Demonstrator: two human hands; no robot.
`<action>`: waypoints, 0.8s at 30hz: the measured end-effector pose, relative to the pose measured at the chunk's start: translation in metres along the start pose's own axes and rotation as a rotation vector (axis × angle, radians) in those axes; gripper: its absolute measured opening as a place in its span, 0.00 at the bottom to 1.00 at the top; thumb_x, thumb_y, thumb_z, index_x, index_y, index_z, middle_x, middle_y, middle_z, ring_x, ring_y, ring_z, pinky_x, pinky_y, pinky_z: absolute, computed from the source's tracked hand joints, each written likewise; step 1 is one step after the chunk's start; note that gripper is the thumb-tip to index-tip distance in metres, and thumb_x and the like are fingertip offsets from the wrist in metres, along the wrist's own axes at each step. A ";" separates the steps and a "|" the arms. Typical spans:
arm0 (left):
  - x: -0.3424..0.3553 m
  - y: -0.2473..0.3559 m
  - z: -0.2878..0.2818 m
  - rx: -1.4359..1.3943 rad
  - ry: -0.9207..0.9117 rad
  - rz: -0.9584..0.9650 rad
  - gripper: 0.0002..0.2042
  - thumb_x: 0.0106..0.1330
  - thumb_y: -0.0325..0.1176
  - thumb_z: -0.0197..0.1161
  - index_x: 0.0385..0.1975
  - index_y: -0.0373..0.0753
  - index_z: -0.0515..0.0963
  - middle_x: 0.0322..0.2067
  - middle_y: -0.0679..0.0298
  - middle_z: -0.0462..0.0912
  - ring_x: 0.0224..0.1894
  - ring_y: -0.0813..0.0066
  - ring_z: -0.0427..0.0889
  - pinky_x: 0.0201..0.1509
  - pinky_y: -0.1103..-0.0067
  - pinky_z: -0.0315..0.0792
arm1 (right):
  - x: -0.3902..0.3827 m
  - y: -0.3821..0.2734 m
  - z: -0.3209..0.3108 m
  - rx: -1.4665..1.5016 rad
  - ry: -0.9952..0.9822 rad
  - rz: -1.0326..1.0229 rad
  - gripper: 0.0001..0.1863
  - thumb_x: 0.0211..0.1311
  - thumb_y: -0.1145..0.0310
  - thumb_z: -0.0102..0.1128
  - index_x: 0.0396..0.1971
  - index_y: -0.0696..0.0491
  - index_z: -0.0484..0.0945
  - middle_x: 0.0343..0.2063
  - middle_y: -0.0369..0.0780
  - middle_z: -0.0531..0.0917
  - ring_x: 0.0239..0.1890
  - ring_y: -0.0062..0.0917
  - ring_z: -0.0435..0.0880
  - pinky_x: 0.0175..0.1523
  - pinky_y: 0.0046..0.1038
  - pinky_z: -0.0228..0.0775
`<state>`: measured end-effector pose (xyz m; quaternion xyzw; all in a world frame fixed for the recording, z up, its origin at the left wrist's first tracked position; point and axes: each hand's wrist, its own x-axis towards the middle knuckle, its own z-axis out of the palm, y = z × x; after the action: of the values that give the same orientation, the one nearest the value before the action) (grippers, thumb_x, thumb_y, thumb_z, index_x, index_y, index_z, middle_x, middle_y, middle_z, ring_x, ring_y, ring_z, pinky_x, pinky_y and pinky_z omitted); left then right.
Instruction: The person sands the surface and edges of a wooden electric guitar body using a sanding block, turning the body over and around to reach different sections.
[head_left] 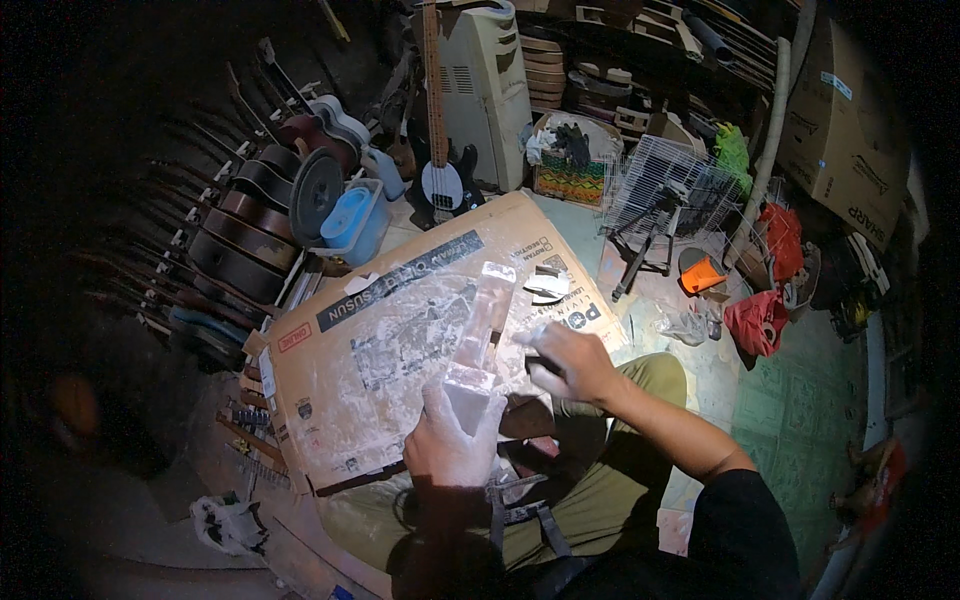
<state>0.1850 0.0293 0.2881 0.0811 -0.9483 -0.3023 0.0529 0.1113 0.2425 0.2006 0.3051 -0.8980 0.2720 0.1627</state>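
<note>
My left hand (452,440), coated in pale dust, is wrapped round the thick block end of a dusty wooden piece (488,310). Its narrower bar slants up and away over a flat cardboard sheet (400,290). My right hand (572,362) is just to the right of the wood, apart from it, with its fingers curled; whatever they may hold is hidden. Beyond that hand, a small white-and-dark curled scrap (547,285) lies on the cardboard. White dust covers much of the sheet.
Several guitar bodies (240,240) stand in a rack at the left. A black bass guitar (440,185) leans behind the cardboard, near a blue plastic tub (352,220). A wire basket (670,180), an orange cup (702,272) and red bags (757,322) sit at the right.
</note>
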 end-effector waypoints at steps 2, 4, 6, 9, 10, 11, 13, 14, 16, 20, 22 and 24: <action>0.000 0.001 -0.001 -0.011 -0.027 -0.025 0.35 0.55 0.50 0.72 0.58 0.36 0.67 0.37 0.42 0.84 0.41 0.39 0.83 0.45 0.55 0.73 | 0.015 -0.007 -0.012 0.010 0.063 0.101 0.30 0.59 0.61 0.60 0.64 0.44 0.70 0.31 0.42 0.73 0.29 0.38 0.78 0.31 0.39 0.73; 0.002 0.006 -0.005 -0.032 -0.095 -0.096 0.37 0.53 0.50 0.74 0.58 0.35 0.67 0.40 0.41 0.84 0.45 0.40 0.82 0.49 0.58 0.74 | 0.021 -0.007 -0.003 -0.045 0.001 0.079 0.29 0.59 0.61 0.61 0.63 0.45 0.71 0.31 0.42 0.73 0.29 0.38 0.78 0.30 0.39 0.73; 0.000 0.007 -0.004 -0.032 -0.073 -0.095 0.37 0.53 0.50 0.74 0.58 0.35 0.67 0.40 0.41 0.84 0.45 0.40 0.82 0.49 0.58 0.74 | 0.019 -0.019 0.001 -0.008 -0.052 0.088 0.25 0.59 0.61 0.61 0.58 0.45 0.74 0.32 0.43 0.73 0.30 0.39 0.79 0.31 0.40 0.74; 0.001 0.002 -0.004 -0.021 -0.017 -0.028 0.35 0.56 0.50 0.72 0.58 0.36 0.67 0.37 0.40 0.84 0.42 0.39 0.83 0.46 0.56 0.74 | 0.003 -0.012 0.005 -0.009 -0.135 -0.054 0.24 0.57 0.61 0.63 0.55 0.45 0.75 0.32 0.43 0.72 0.29 0.38 0.80 0.31 0.39 0.74; 0.002 0.000 -0.003 -0.015 -0.004 0.005 0.34 0.58 0.50 0.70 0.58 0.37 0.66 0.36 0.40 0.84 0.41 0.38 0.83 0.45 0.55 0.74 | 0.003 -0.011 0.005 0.026 -0.077 -0.033 0.25 0.57 0.62 0.63 0.57 0.44 0.74 0.32 0.43 0.72 0.29 0.39 0.80 0.32 0.39 0.74; 0.001 0.001 -0.003 -0.021 -0.003 0.011 0.34 0.58 0.50 0.70 0.58 0.37 0.66 0.36 0.40 0.84 0.41 0.38 0.83 0.45 0.55 0.74 | 0.004 -0.009 0.003 0.060 -0.019 -0.013 0.27 0.57 0.62 0.63 0.58 0.44 0.73 0.32 0.43 0.72 0.29 0.39 0.79 0.32 0.39 0.75; 0.000 0.001 -0.004 -0.025 -0.002 0.020 0.34 0.58 0.50 0.70 0.59 0.36 0.66 0.37 0.40 0.84 0.41 0.39 0.83 0.45 0.55 0.74 | 0.011 -0.009 -0.002 0.066 0.036 0.051 0.29 0.56 0.63 0.62 0.61 0.44 0.71 0.31 0.43 0.73 0.29 0.39 0.79 0.32 0.39 0.75; -0.001 0.001 -0.004 -0.013 -0.005 0.012 0.34 0.58 0.50 0.70 0.58 0.37 0.66 0.37 0.41 0.84 0.41 0.39 0.83 0.45 0.55 0.74 | 0.020 -0.015 -0.008 0.039 0.030 0.096 0.31 0.56 0.63 0.62 0.63 0.44 0.70 0.31 0.43 0.73 0.29 0.39 0.79 0.32 0.39 0.75; -0.002 0.003 -0.002 0.004 -0.006 0.002 0.34 0.58 0.50 0.70 0.58 0.37 0.67 0.37 0.41 0.84 0.41 0.39 0.83 0.45 0.55 0.74 | 0.023 -0.017 -0.001 0.007 -0.020 0.109 0.36 0.57 0.63 0.60 0.68 0.43 0.65 0.31 0.43 0.73 0.29 0.40 0.79 0.33 0.39 0.75; 0.001 0.001 -0.008 -0.044 -0.042 -0.117 0.39 0.53 0.50 0.74 0.59 0.31 0.66 0.42 0.39 0.83 0.46 0.40 0.82 0.52 0.58 0.74 | -0.004 -0.026 0.017 0.233 -0.135 0.011 0.27 0.61 0.65 0.59 0.62 0.48 0.70 0.31 0.40 0.75 0.28 0.32 0.79 0.33 0.34 0.73; 0.002 -0.006 -0.011 -0.072 -0.053 -0.132 0.38 0.53 0.49 0.74 0.58 0.29 0.67 0.42 0.38 0.82 0.47 0.40 0.82 0.53 0.59 0.73 | -0.018 -0.026 0.028 0.594 -0.054 0.332 0.18 0.63 0.68 0.62 0.51 0.51 0.72 0.30 0.35 0.73 0.31 0.22 0.76 0.34 0.28 0.70; 0.001 -0.004 -0.010 -0.063 -0.041 -0.180 0.37 0.54 0.48 0.73 0.57 0.28 0.68 0.43 0.38 0.82 0.48 0.40 0.82 0.54 0.60 0.73 | -0.029 -0.021 0.028 0.883 -0.010 0.660 0.08 0.66 0.72 0.61 0.34 0.51 0.69 0.30 0.29 0.70 0.36 0.11 0.69 0.37 0.21 0.65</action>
<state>0.1859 0.0204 0.2945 0.1581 -0.9281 -0.3370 0.0085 0.1436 0.2252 0.1728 0.0477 -0.7473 0.6581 -0.0792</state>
